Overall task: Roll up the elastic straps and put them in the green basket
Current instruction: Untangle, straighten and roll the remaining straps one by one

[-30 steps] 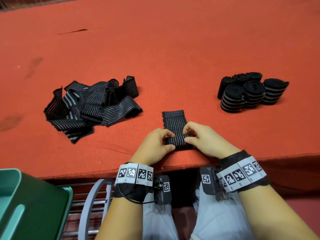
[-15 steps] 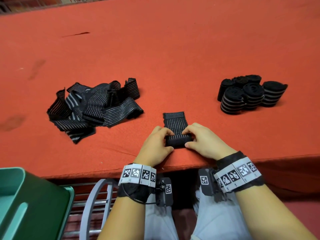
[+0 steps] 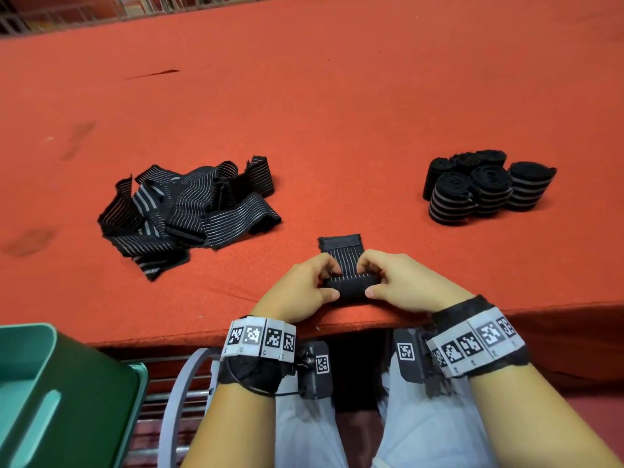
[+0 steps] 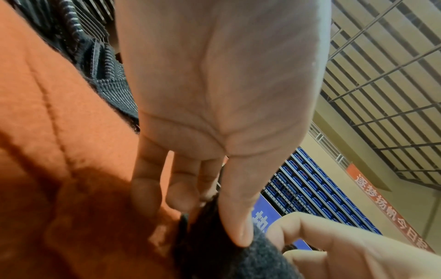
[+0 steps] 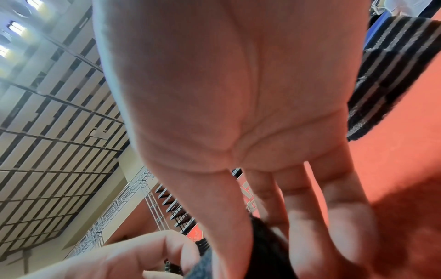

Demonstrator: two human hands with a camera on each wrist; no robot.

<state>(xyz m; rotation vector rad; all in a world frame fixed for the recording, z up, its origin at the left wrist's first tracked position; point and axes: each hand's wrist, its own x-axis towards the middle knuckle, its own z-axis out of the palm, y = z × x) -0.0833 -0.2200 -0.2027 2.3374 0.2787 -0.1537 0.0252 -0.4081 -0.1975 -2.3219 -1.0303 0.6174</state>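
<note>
So both hands are on the same black elastic strap with thin pale stripes (image 3: 345,265), right at the near edge of the table covered in orange-red felt (image 3: 337,113). The left hand (image 3: 300,288) and right hand (image 3: 408,285) each have curled fingers on top of the rolled part and a thumb tucked against its near side, so they're pinching the roll from both ends. A short flat tail of the strap lies on the felt beyond the fingers, not rolled up yet. Off to the left sits a messy heap of loose black striped straps (image 3: 189,211), well apart from the hands. Over on the right there's a tight cluster of rolled-up black straps with grey bands (image 3: 483,187), touching each other. The green plastic basket (image 3: 67,400) is down at the lower left, below the table edge, beside the person's left arm.
</note>
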